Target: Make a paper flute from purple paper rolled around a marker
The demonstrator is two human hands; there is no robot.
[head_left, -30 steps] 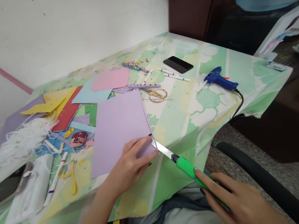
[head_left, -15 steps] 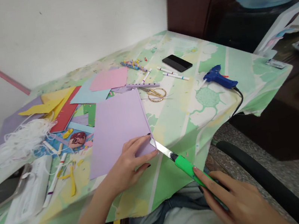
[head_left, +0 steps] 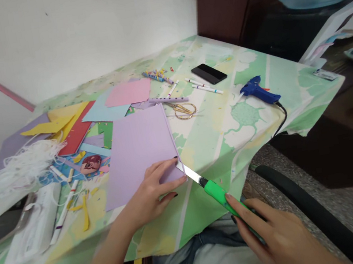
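Note:
A sheet of lilac paper (head_left: 134,143) lies on the table with a narrow fold along its right side. My left hand (head_left: 158,186) rests on its lower right corner, fingers apart and pressing it down. My right hand (head_left: 272,228) is closed around the green handle of a utility knife (head_left: 215,192). The knife's bare blade reaches into the folded edge, between the spread fingers of my left hand. Its tip is partly covered by paper. Gold-handled scissors (head_left: 184,110) lie beyond the sheet, next to a dotted lilac paper strip (head_left: 168,100).
A blue glue gun (head_left: 260,90) with a cord lies at the right, and a black phone (head_left: 209,73) farther back. Coloured paper (head_left: 128,92), white string (head_left: 31,168), markers (head_left: 207,89) and a white power strip (head_left: 33,230) crowd the table. A dark chair arm (head_left: 294,198) stands at right.
The knife and my right hand have shifted very slightly up and to the left, along the folded edge. My left hand and the lilac paper look almost unmoved.

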